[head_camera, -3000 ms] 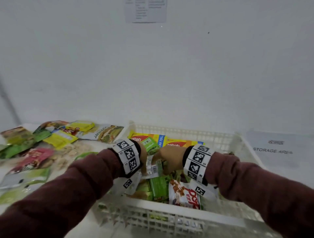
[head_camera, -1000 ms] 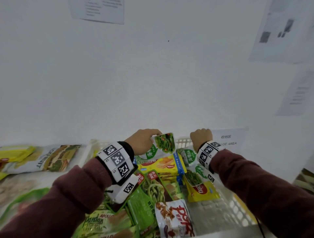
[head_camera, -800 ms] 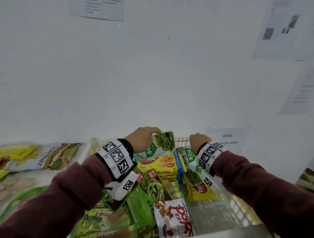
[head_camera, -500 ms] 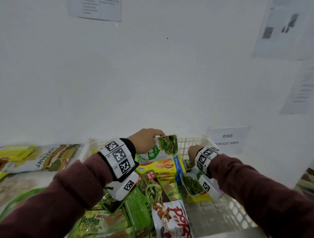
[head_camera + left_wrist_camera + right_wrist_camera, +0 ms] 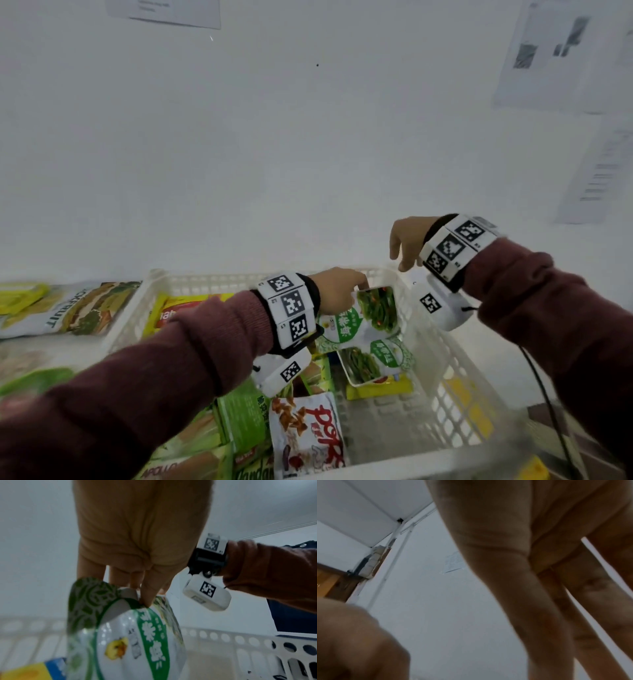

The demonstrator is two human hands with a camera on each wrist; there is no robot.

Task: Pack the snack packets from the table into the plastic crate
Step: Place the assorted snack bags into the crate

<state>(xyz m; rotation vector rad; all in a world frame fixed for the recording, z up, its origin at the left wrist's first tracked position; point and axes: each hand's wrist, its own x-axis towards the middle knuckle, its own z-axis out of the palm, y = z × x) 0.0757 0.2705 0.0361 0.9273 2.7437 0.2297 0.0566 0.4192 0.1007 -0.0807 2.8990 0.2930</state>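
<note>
Head view. White plastic crate sits on the table, its left half filled with snack packets. Left hand reaches over the crate's far side and pinches the top edge of a green-and-white packet, which hangs upright above the other packets. Directly below it a second green-and-white packet lies flat on a yellow packet. A white packet with red lettering lies near the crate's front wall; a yellow-and-red box leans at the far left inside. Right hand is raised above the crate's far right corner, fingers loosely spread, holding nothing. On the table left of the crate: a jackfruit packet, other packets blurred. Papers on the wall.

Left wrist view. Left hand fingers and thumb pinch the folded top of the green-and-white packet; packet hangs below the hand, inside the crate. The right wrist's marker band shows behind it.

Right wrist view. Right hand seen from below against the wall; fingers extended and apart, thumb blurred at lower left, nothing between them.
</note>
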